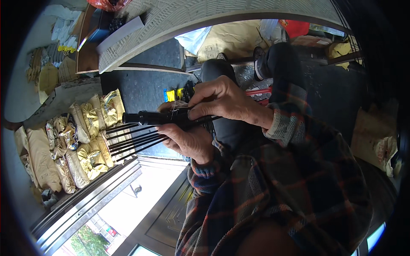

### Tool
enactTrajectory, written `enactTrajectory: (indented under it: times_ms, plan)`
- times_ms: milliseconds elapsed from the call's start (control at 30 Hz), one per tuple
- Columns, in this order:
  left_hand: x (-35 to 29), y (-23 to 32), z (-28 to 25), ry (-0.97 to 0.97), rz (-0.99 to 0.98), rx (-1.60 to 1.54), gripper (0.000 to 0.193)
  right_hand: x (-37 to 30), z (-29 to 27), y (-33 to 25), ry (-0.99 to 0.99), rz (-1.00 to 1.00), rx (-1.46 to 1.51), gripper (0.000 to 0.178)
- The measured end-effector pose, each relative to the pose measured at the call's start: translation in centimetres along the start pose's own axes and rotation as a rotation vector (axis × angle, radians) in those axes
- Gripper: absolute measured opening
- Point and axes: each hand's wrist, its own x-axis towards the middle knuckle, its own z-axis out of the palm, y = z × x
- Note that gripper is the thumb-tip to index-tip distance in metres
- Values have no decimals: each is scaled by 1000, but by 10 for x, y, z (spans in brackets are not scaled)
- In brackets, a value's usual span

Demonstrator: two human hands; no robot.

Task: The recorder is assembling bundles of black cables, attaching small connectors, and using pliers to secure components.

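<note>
A bundle of thin black rods with a thicker black tube on top points to the left, held level in front of me. My left hand cups the bundle from below, palm up, fingers curled around the rods. My right hand presses on the tube and rods from above, thumb and fingers pinching them. Both forearms wear plaid sleeves. The rods' right ends are hidden inside my hands.
My dark-trousered legs and a shoe stretch over a dark floor. Several tan and gold sacks lie in rows at left. A pale patterned panel leans above. A metal door frame runs below left. Cardboard sits at right.
</note>
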Motion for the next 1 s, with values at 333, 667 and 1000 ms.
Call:
enactTrajectory:
  times_ms: [333, 667, 1000]
  plan:
    - [3, -8, 0, -151, 62, -2, 56, -11, 2, -1, 66, -189, -157, 15]
    - [-2, -10, -8, -149, -32, -39, 55, -10, -2, -8, 24, -53, -88, 13]
    - [4, -8, -7, -230, 132, 162, 61, -10, -2, -9, -4, 99, 5, 11]
